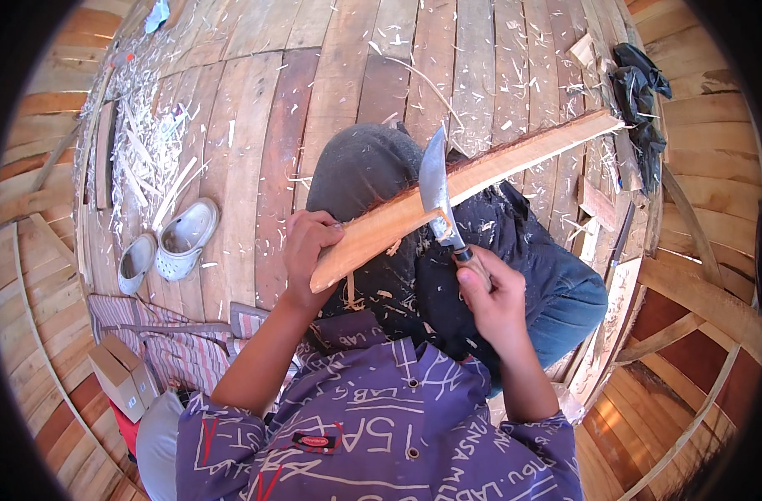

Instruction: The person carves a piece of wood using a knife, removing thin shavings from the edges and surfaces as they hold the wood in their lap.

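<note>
A long, pale wooden board (pixel 514 164) lies slantwise across my lap, its near end low on the left and its far end up on the right. My left hand (pixel 312 249) grips the board near that lower end, fingers closed over its edge. In my right hand (pixel 493 294) is a knife (pixel 434 179) with a broad curved blade and a short wooden handle. The blade crosses the middle of the board and touches it. A small curl of wood (pixel 435 217) sits beside the blade's base. Shavings cling to the dark cloth (pixel 389 292) over my legs.
Shavings litter the plank floor (pixel 255 125), heaped thickest at the left (pixel 151 138). A pair of light clogs (pixel 187 238) stands left, near a striped cloth (pixel 176 346) and a cardboard box (pixel 124 380). Black plastic (pixel 640 100) and wood offcuts (pixel 596 203) lie at the right.
</note>
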Demonstrator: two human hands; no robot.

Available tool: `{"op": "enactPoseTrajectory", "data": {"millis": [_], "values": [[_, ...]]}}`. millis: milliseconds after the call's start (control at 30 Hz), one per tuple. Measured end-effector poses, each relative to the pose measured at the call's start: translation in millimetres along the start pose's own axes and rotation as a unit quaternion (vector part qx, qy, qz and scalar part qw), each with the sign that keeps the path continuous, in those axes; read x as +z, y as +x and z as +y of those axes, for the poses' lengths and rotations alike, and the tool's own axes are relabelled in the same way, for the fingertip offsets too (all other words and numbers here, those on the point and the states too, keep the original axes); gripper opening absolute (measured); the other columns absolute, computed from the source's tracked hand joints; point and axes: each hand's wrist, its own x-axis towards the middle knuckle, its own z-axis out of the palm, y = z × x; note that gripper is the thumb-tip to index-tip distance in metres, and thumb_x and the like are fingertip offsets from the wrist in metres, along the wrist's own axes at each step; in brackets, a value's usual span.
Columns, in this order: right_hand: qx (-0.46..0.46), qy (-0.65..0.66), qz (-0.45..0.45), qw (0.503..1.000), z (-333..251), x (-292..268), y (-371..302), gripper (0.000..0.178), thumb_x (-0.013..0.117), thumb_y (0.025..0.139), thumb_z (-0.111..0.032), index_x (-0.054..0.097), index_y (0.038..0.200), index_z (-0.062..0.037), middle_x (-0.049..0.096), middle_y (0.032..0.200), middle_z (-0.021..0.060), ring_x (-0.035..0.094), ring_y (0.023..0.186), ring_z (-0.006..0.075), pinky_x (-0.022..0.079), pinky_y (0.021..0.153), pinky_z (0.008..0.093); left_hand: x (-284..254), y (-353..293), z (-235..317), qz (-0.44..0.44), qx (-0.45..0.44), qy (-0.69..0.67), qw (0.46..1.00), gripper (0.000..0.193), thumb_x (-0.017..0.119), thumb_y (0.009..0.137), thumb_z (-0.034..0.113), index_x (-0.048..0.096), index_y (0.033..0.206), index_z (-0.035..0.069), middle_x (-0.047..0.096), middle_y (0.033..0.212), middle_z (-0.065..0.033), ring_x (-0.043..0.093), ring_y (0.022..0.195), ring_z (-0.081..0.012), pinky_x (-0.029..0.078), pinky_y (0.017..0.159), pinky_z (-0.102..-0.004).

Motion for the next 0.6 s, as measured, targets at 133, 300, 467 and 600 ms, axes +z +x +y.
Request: {"op": "enactPoseTrajectory", "data": {"millis": [133, 300, 467, 600], "values": [[-0.148, -0.159, 0.067, 0.974, -10, -1, 0, 0.029, 0.07, 0.085, -0.012, 0.062, 0.107, 0.0058, 0.067, 0.079, 0.0083, 0.061, 0.069, 0.0089, 0.047, 0.06, 0.0229, 5, -3, -1, 0.024, -0.012, -0.013, 1.0, 0.024, 0.073, 0.066, 0.007, 0.057, 0.083, 0.003, 0.059, 0.079, -0.0106, 0.061, 0.079, -0.0276, 0.042, 0.08, -0.04], [0.023, 0.063, -0.006, 0.998, -12, -18, 3, 0.028, 0.069, 0.087, -0.015, 0.064, 0.105, 0.0056, 0.063, 0.073, 0.0045, 0.055, 0.064, 0.0062, 0.045, 0.058, 0.0219, 6, -2, -3, 0.023, -0.012, -0.009, 1.0, 0.024, 0.073, 0.065, 0.007, 0.057, 0.082, 0.003, 0.059, 0.078, -0.0099, 0.061, 0.079, -0.027, 0.042, 0.08, -0.0397], [-0.068, -0.044, 0.061, 0.995, -35, -13, 3, 0.021, 0.067, 0.088, -0.012, 0.067, 0.099, 0.0054, 0.064, 0.075, 0.0019, 0.052, 0.06, 0.0046, 0.041, 0.053, 0.0201, 5, -2, -4, 0.03, 0.0, -0.012, 0.999, 0.021, 0.072, 0.066, 0.008, 0.057, 0.081, 0.004, 0.058, 0.077, -0.0083, 0.061, 0.079, -0.0255, 0.042, 0.081, -0.0405], [0.023, 0.103, 0.049, 0.993, -27, -23, 8, 0.021, 0.07, 0.085, -0.011, 0.068, 0.098, 0.0058, 0.068, 0.078, 0.006, 0.058, 0.066, 0.0065, 0.046, 0.058, 0.0206, 6, -1, -6, 0.029, 0.021, -0.023, 0.999, 0.021, 0.072, 0.066, 0.01, 0.057, 0.081, 0.005, 0.058, 0.076, -0.0073, 0.061, 0.079, -0.0253, 0.042, 0.08, -0.0413]]}}
